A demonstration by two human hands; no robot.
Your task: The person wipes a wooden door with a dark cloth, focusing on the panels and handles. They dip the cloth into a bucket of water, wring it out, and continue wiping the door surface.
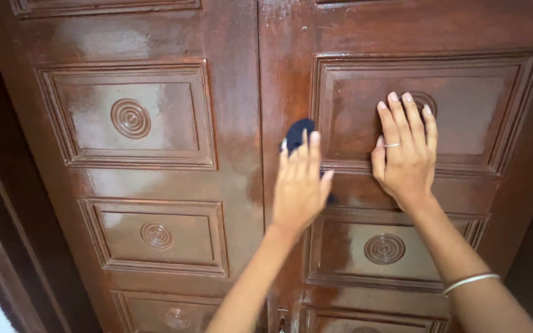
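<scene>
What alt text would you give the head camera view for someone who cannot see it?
The left hand presses a dark blue cloth against a glossy brown wooden double door with carved rectangular panels. The right hand, wearing a thin ring, rests flat with spread fingers on the upper right panel; a slim bangle circles that forearm.

1 head view, close, facing wooden door [229, 154] panels.

Glossy, wet-looking carved wooden door [155, 172]; dark, seemingly soft cloth [295, 132]; shiny metal bangle [470, 281].
</scene>
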